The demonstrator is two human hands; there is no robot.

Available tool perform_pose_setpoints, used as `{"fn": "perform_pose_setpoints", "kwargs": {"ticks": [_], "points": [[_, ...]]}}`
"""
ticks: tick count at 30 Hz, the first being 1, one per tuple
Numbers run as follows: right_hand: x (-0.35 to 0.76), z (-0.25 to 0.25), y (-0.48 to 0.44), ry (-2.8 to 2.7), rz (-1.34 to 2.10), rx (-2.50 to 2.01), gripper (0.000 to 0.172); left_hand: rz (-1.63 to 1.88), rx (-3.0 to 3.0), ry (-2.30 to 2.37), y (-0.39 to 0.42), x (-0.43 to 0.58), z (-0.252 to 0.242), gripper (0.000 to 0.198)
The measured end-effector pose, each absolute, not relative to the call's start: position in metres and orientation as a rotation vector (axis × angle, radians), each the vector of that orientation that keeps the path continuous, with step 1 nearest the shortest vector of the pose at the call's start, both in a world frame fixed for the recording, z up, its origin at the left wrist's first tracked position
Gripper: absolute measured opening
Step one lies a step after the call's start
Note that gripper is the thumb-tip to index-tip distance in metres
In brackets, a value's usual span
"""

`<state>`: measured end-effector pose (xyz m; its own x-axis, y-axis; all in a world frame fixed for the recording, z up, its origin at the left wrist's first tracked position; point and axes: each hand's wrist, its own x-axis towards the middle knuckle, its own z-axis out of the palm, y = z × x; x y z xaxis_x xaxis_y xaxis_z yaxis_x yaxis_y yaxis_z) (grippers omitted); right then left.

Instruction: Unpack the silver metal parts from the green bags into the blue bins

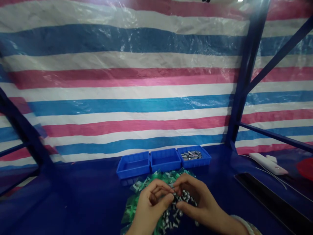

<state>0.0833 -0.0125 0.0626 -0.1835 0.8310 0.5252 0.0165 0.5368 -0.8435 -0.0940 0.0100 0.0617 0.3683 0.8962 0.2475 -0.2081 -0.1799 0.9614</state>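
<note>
My left hand (153,202) and my right hand (199,199) meet fingertip to fingertip, low in the middle of the view. Both have thumb and fingers curled into a pinch; whatever is between them is too small and hidden to name. Under and between the hands lies a pile of small shiny screw-like metal pieces (174,223). Around it, to the left and behind, spread small clear plastic packets with green in them (132,207). My hands cover part of both piles.
Behind the packets stand three blue bins in a row: a left bin (133,170), a middle bin (166,165), and a right bin (207,160) holding metal pieces (192,155). To the right are a black strip (269,199), a white power strip (267,163) with a cable, and a red object (306,168).
</note>
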Motion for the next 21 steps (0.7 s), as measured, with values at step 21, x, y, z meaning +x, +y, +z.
{"fn": "perform_pose_setpoints", "kwargs": {"ticks": [21], "points": [[0.081,0.049,-0.004,-1.318,1.413,-0.728,0.022,1.406,1.866,0.685,0.002,-0.095,0.059,0.024]]}}
